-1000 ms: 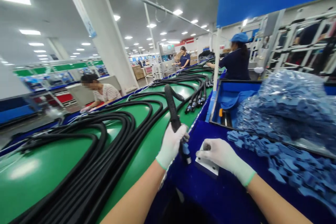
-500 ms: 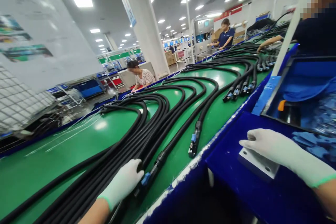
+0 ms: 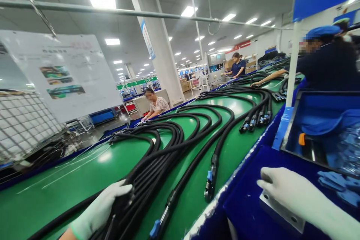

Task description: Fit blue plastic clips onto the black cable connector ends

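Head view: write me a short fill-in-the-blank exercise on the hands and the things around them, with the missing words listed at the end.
1. The hand gripping a black hose is the person's ____ one.
2. The other hand is at a metal block, which rests on a surface coloured ____.
3. The long table under the hoses has a ____ top.
4. The small bright piece in the bin is ____.

Missing words: left; blue; green; orange.

The left hand (image 3: 103,205) and the right hand (image 3: 285,187) wear close-fitting white gloves (image 3: 303,198), and a thin light green edge (image 3: 74,231) finishes the left one at the wrist.
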Demonstrator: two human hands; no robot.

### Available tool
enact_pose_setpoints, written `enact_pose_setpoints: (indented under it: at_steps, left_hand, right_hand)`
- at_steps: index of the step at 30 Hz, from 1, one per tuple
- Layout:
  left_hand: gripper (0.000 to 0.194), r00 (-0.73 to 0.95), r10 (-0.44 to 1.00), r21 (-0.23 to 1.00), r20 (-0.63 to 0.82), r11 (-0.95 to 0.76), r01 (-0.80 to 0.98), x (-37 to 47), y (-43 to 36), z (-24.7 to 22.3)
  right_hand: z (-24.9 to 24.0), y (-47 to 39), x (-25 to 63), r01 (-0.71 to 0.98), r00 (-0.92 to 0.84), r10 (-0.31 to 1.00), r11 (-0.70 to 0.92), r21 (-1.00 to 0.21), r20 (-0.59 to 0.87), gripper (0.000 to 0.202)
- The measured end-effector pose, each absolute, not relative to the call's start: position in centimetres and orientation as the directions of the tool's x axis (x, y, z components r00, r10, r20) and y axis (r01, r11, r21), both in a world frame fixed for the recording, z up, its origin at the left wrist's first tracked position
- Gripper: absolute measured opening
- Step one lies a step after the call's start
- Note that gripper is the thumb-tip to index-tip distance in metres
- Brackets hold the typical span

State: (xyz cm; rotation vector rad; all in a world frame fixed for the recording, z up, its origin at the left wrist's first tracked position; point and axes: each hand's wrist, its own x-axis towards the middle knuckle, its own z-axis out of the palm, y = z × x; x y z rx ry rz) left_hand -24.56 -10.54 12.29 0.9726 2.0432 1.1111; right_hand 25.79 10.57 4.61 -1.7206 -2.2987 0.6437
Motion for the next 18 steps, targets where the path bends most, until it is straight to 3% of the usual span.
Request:
enact_pose_setpoints:
  at_steps: [3,5,8,10,12,14,16,18]
  left_hand:
    - [0.035,-0.453,0.873,0.982,-0.182,0.185,-0.038,-21.5,-9.1,13.3]
    - [0.035,-0.398,0.909,0.977,-0.123,0.040,-0.210,-18.3,-7.8,12.8]
    - [0.030,-0.392,0.920,0.931,-0.014,-0.131,-0.340,-13.1,-5.7,11.5]
    - [0.028,-0.395,0.918,0.929,0.012,-0.156,-0.336,-10.5,-4.8,10.9]
    - [0.030,-0.368,0.929,0.984,0.051,-0.110,-0.141,-9.1,-4.4,10.6]
    - [0.037,-0.307,0.948,0.988,0.081,-0.037,0.147,-9.0,-4.4,10.5]
    - [0.043,-0.338,0.927,0.899,0.161,0.004,0.438,-9.3,-4.5,10.3]
    - [0.053,-0.329,0.876,0.726,0.352,-0.034,0.687,-9.2,-4.8,9.7]
  right_hand:
    - [5.8,6.6,21.2,0.610,-0.468,0.884,0.300,-0.733,-0.027,0.018]
    - [5.6,3.6,17.4,0.398,-0.597,0.794,0.166,-0.902,-0.118,0.062]
    - [4.7,-0.4,13.2,0.259,-0.725,0.669,0.044,-0.965,-0.164,0.090]
    - [4.5,-2.1,12.2,0.163,-0.713,0.691,0.000,-0.987,-0.118,0.100]
    - [5.0,-3.1,12.6,0.127,-0.652,0.751,-0.029,-0.991,-0.106,0.092]
    - [5.8,-3.5,13.9,0.110,-0.620,0.776,-0.059,-0.992,-0.114,0.072]
    - [6.7,-3.4,15.6,0.099,-0.634,0.762,-0.086,-0.991,-0.130,0.057]
    - [7.6,-3.2,17.1,0.112,-0.653,0.745,-0.077,-0.991,-0.132,0.052]
